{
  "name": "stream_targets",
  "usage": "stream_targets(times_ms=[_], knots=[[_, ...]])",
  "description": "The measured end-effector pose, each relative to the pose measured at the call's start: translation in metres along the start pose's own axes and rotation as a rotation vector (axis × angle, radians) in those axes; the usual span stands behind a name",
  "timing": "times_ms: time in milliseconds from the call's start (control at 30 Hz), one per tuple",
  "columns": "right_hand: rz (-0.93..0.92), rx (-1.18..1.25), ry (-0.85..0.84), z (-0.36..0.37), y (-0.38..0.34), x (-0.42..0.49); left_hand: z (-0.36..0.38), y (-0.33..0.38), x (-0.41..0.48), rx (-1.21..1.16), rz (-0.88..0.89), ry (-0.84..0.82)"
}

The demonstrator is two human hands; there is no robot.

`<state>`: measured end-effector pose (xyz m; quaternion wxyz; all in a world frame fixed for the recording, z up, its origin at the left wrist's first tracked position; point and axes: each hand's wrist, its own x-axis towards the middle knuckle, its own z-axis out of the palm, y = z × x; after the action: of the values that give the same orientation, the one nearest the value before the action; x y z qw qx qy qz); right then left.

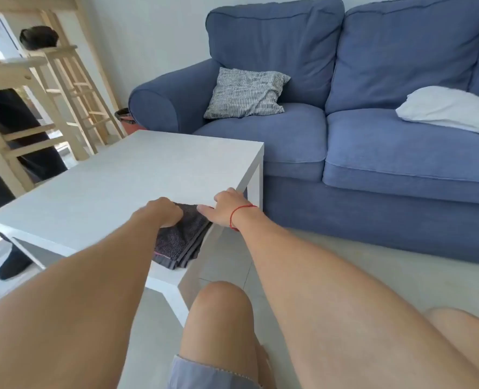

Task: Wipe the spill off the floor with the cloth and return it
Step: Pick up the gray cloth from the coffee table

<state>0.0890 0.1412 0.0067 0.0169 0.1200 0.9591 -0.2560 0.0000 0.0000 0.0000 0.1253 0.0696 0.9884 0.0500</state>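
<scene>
At the far left stand pale wooden stools, one with a dark bundle on its seat, and beside them a second person's dark trouser leg and socked foot on the floor. No brand, label or readable writing shows on anything in view.

Next comes the white tabletop, bare on its upper surface, with a lower shelf under it. The left hand reaches over the near edge of the tabletop and down onto the dark grey cloth. Its fingers curl over the cloth's upper end, though whether the grip is truly closed on the fabric cannot be told, since the fingertips are hidden. The cloth is folded in layers, with a thin pink stripe near its lower hem. It lies on the lower shelf at the table's near right corner, tucked partly under the tabletop.

Just right of the cloth, the right hand rests with spread fingers on the tabletop's corner edge, its thumb touching the cloth's edge; its grip is open and holds nothing. A red string bracelet circles that wrist.

Below, a bare knee and the hem of grey shorts show above the light tiled floor.

To the right stands a blue sofa carrying a striped cushion and a white pillow.
</scene>
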Motion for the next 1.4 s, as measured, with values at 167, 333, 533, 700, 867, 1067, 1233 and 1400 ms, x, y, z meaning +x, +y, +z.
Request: stream_targets(times_ms=[167, 333, 533, 700, 867, 1067, 1233, 1400], knots=[[-0.013, 0.077, 0.015, 0.015, -0.005, 0.003, 0.004, -0.014, -0.001, -0.017, -0.106, 0.088], [0.016, 0.217, 0.017, 0.017, -0.017, 0.006, 0.003, -0.004, -0.015, -0.087, -0.050, 0.209], [0.146, 0.664, 0.221, -0.017, -0.003, -0.007, -0.012, 0.041, -0.039, -0.199, 0.037, 0.418], [0.288, 0.782, 0.533, -0.057, 0.036, -0.029, -0.017, 0.113, -0.061, -0.350, 0.177, 0.408], [0.401, 0.638, 0.687, -0.085, 0.097, -0.058, 0.007, 0.185, -0.080, -0.466, 0.302, 0.277], [0.571, 0.625, 0.648, -0.080, 0.167, -0.076, 0.050, 0.237, -0.086, -0.551, 0.365, 0.085], [0.669, 0.660, 0.531, -0.054, 0.213, -0.076, 0.103, 0.258, -0.067, -0.596, 0.335, -0.054], [0.768, 0.674, 0.463, -0.008, 0.261, -0.062, 0.168, 0.273, -0.048, -0.634, 0.240, -0.195]])
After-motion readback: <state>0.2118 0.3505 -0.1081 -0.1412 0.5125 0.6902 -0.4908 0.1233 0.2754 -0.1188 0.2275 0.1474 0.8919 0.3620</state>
